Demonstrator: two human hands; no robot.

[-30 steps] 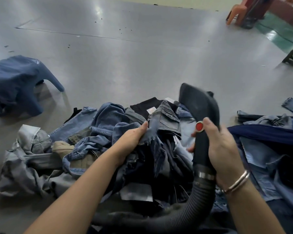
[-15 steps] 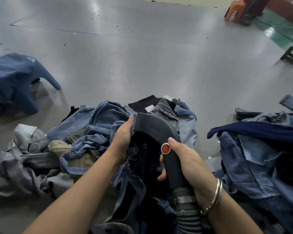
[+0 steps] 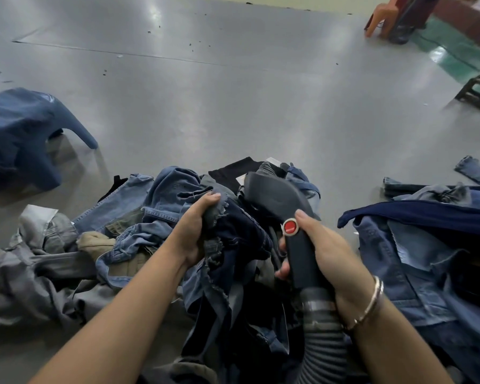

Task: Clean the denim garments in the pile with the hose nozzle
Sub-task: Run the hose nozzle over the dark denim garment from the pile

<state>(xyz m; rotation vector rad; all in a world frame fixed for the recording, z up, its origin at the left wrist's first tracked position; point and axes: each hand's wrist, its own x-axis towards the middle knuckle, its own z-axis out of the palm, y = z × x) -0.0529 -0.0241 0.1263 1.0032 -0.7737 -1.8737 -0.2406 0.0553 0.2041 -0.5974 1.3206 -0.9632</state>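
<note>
L grip: left hand [image 3: 196, 231] clenches dark denim garment [image 3: 233, 245], bunched up to meet nozzle.
R grip: right hand [image 3: 327, 253] wraps hose nozzle [image 3: 275, 198] handle, mouth aimed at fabric.
Pile [image 3: 128, 239]: on floor, beneath hands.

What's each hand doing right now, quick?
Left hand: closed, gripping the frayed dark denim garment.
Right hand: closed around the black hose nozzle handle, thumb beside the red button.

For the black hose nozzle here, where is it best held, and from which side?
By the straight handle section of the hose nozzle, between the red button and the ribbed hose, from its right. There the right hand wraps it now, thumb beside the button, wide mouth left free.
</note>
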